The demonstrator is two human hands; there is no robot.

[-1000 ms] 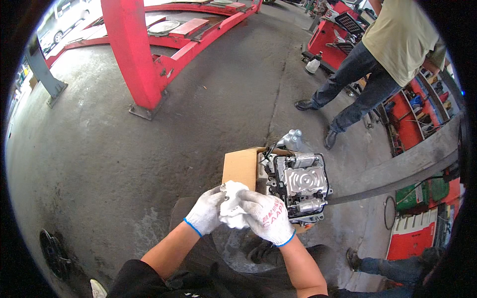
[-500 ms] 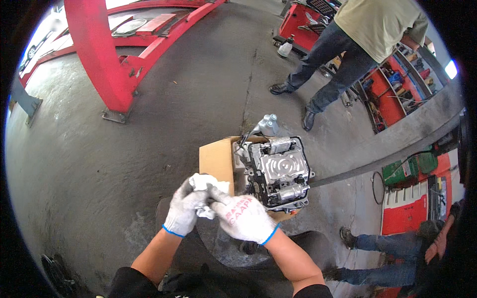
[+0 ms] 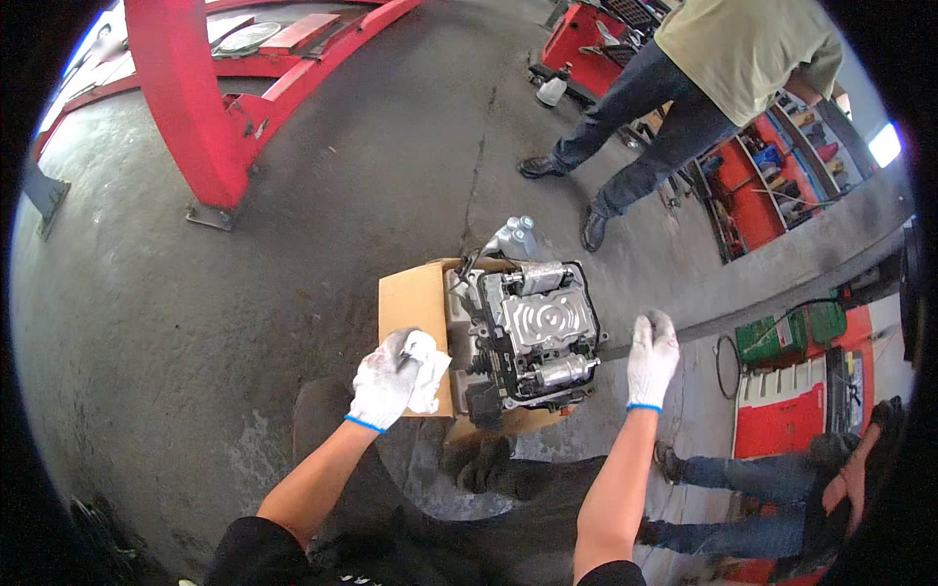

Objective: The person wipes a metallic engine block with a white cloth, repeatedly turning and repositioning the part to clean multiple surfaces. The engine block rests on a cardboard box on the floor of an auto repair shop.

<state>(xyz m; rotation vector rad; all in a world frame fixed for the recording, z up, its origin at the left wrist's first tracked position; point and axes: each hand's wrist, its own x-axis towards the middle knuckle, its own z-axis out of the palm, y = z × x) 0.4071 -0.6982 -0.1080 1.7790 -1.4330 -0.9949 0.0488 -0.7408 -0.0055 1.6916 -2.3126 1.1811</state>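
In white work gloves with blue cuffs, my left hand is closed around a crumpled white rag beside the cardboard box. My right hand is raised on the other side, apart from everything, with its fingers stretched upward and nothing visible in them. Between the hands, a silver metal transmission control unit with a black rim and two cylinders rests on the box. Wiring and a dark connector show along its left side.
Grey bottles stand just behind the box. A person in dark trousers stands beyond, near a red tool cart. Another person's legs are at the right. A red lift post rises at the far left.
My hands have come apart. The right one has let go of the rag and swung right past the metal unit; the left keeps the rag near the box.
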